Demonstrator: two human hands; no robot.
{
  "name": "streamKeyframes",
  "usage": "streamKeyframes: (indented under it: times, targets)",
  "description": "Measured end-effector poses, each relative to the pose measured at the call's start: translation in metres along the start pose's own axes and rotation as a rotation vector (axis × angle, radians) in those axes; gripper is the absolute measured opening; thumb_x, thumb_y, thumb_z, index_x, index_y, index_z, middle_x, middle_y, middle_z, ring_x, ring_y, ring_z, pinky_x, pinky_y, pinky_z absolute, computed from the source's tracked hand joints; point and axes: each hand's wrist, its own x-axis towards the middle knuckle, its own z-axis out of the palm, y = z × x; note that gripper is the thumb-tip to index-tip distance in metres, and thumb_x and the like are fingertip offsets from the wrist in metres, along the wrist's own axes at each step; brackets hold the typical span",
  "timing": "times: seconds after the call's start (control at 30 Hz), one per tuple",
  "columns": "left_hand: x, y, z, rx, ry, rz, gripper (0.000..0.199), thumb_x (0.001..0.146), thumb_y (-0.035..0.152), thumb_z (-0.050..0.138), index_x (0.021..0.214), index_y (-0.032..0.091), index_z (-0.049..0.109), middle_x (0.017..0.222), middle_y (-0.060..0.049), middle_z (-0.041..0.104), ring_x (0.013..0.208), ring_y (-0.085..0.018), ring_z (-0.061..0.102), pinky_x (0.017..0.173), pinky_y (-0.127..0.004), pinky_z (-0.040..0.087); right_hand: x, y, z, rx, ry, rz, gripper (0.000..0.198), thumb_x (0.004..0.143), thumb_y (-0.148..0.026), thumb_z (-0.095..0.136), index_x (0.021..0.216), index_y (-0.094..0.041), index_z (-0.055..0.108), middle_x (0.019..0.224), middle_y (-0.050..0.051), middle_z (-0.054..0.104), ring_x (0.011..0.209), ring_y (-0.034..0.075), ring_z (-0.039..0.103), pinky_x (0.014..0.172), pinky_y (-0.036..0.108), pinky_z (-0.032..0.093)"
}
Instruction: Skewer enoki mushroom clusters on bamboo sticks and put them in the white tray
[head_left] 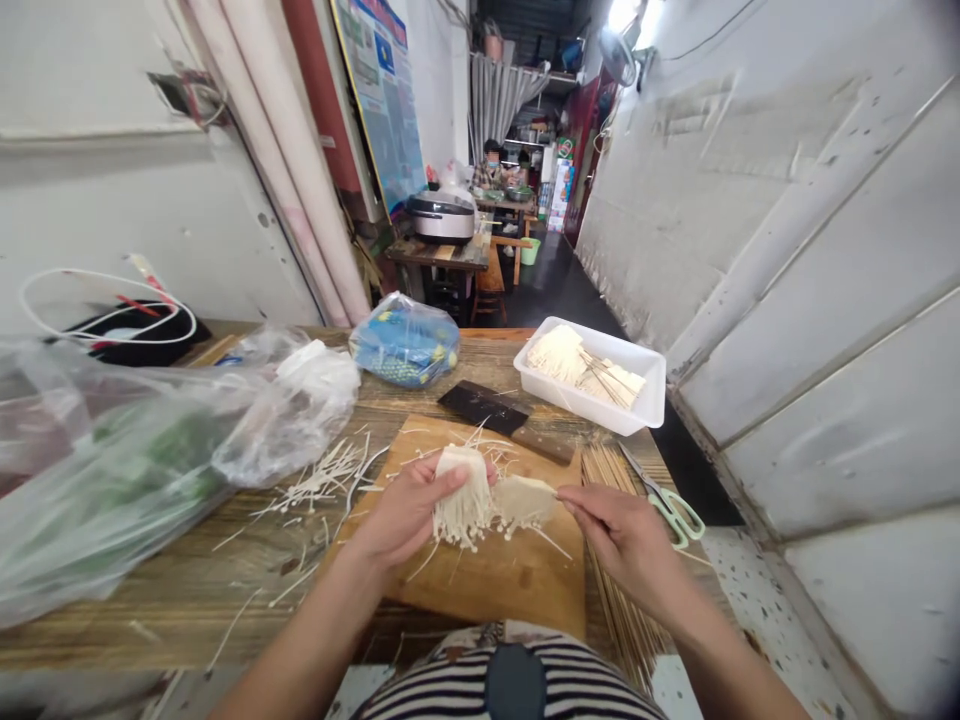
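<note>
My left hand [409, 500] is closed around a bundle of enoki mushrooms [463, 500], its cut edge up and its small caps hanging down. Beside it, a flatter clump of enoki [525, 500] reaches to the pinched fingertips of my right hand [615, 530]. Whether a skewer runs through that clump is hidden. Both hands are over a wooden cutting board [510, 585] strewn with loose strands. A cleaver [487, 408] with a wooden handle lies across the board's far edge. Many thin bamboo skewers [619, 570] lie along its right side, under my right hand.
A white plastic tray [646, 405] holds skewered enoki at the back right. Green-handled scissors [679, 515] lie by the skewers. Clear plastic bags [150, 460] cover the left, with loose enoki [330, 475] nearby. A blue bagged bundle [405, 340] stands behind. Someone sits farther back.
</note>
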Motion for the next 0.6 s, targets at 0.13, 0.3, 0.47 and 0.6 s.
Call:
streamKeyframes:
  times: [0.13,0.3,0.47,0.6]
  targets:
    - [-0.0040,0.0005,0.0043,0.056,-0.028,0.006,0.031,0.068,0.035,0.077,0.087,0.011,0.072,0.080,-0.008,0.072,0.069,-0.015,0.064,0.065,-0.023,0.050,-0.0016,-0.0009,-0.0025,0.004,-0.016,0.007,0.024,0.093,-0.020,0.046,0.103,-0.021,0.067,0.096,0.003,0.072,0.083,0.015,0.067,0.074,0.026,0.051]
    - [-0.0058,0.0029,0.0098,0.094,-0.038,0.009,0.030,0.068,0.036,0.076,0.085,0.011,0.072,0.078,-0.007,0.072,0.067,-0.014,0.062,0.063,-0.022,0.048,-0.0014,-0.0022,-0.0036,-0.002,-0.027,-0.006,0.023,0.093,-0.022,0.046,0.102,-0.022,0.067,0.096,0.003,0.073,0.084,0.015,0.067,0.075,0.026,0.050]
    - [-0.0067,0.0060,0.0088,0.084,-0.002,0.008,0.029,0.067,0.033,0.077,0.086,0.011,0.072,0.078,-0.008,0.072,0.066,-0.015,0.063,0.061,-0.023,0.050,-0.0017,-0.0007,-0.0041,0.006,-0.017,0.036,0.023,0.092,-0.021,0.046,0.103,-0.022,0.067,0.100,0.002,0.072,0.088,0.015,0.067,0.078,0.025,0.050]
    - [-0.0019,0.0044,0.0031,-0.027,0.071,-0.038,0.029,0.066,0.030,0.078,0.087,0.013,0.071,0.079,-0.008,0.073,0.068,-0.018,0.066,0.061,-0.027,0.053,-0.0012,0.0015,-0.0027,0.035,0.004,0.071,0.023,0.092,-0.022,0.046,0.101,-0.022,0.068,0.098,0.003,0.073,0.088,0.016,0.068,0.079,0.026,0.051]
